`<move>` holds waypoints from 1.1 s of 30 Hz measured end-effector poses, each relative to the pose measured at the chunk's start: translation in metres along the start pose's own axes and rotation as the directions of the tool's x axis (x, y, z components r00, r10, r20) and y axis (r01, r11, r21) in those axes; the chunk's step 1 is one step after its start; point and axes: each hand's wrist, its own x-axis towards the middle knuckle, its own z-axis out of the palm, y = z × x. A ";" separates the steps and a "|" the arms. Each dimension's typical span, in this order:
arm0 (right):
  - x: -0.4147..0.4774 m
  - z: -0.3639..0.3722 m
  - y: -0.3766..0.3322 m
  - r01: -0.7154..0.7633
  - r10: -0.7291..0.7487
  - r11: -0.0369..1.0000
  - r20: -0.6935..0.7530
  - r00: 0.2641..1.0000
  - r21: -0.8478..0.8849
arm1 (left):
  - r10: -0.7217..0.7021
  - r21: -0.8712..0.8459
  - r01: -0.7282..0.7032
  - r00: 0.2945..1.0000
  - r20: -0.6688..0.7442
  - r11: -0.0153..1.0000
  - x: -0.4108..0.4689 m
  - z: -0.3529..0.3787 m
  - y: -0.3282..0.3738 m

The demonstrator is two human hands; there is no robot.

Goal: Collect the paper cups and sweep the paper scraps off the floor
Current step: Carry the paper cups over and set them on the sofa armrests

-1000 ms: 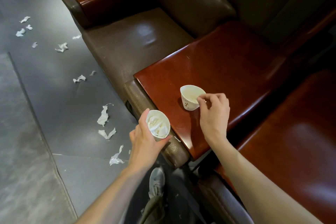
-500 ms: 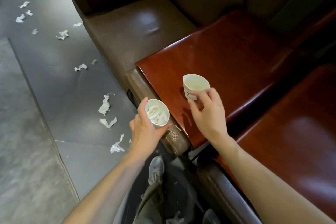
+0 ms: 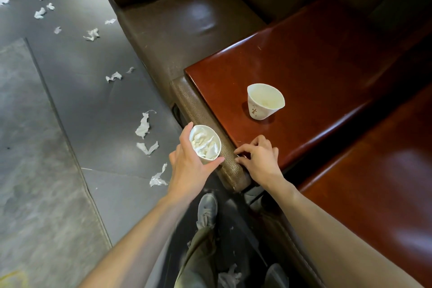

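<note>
Dark grey floor (image 3: 93,100) runs along the left, littered with torn white paper scraps (image 3: 142,125) that trail away from the brown leather seat (image 3: 187,30). On the glossy red-brown desk (image 3: 315,65) beside that seat stands an empty paper cup (image 3: 264,103), upright, white with a small dark mark on its side, its rim squashed out of round. The left hand (image 3: 189,170) wraps its thumb and fingers round a second paper cup (image 3: 205,145), stuffed with crumpled white paper, held just off the padded leather edge (image 3: 203,114) of the desk. The right hand (image 3: 259,163) lies at the desk's near corner, well apart from the empty cup, fingers curled with their tips against the edge; whether they pinch anything cannot be told. Below, a grey shoe (image 3: 207,210) stands on the floor, with more scraps (image 3: 229,276) by the feet.
</note>
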 end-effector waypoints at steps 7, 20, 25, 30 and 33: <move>-0.001 0.000 -0.008 -0.022 0.028 0.995 -0.058 0.998 0.093 | 0.044 0.006 -0.044 0.999 -0.008 0.999 0.000 0.000 0.007; 0.040 -0.098 -0.031 -0.080 0.220 0.947 -0.449 0.866 0.311 | 0.115 -0.014 -0.115 0.992 0.058 0.993 0.023 0.001 0.038; 0.045 -0.089 -0.028 -0.143 0.188 0.961 -0.179 0.966 0.238 | 0.083 0.011 -0.084 0.991 0.102 0.996 0.045 -0.003 0.044; 0.060 -0.087 -0.036 -0.145 0.208 0.949 -0.207 0.956 0.281 | 0.134 0.068 -0.145 0.980 0.150 0.987 0.073 -0.017 0.045; 0.059 -0.104 -0.048 -0.112 0.273 0.888 -0.315 0.909 0.445 | 0.181 0.067 -0.197 0.965 0.187 0.978 0.093 -0.029 0.051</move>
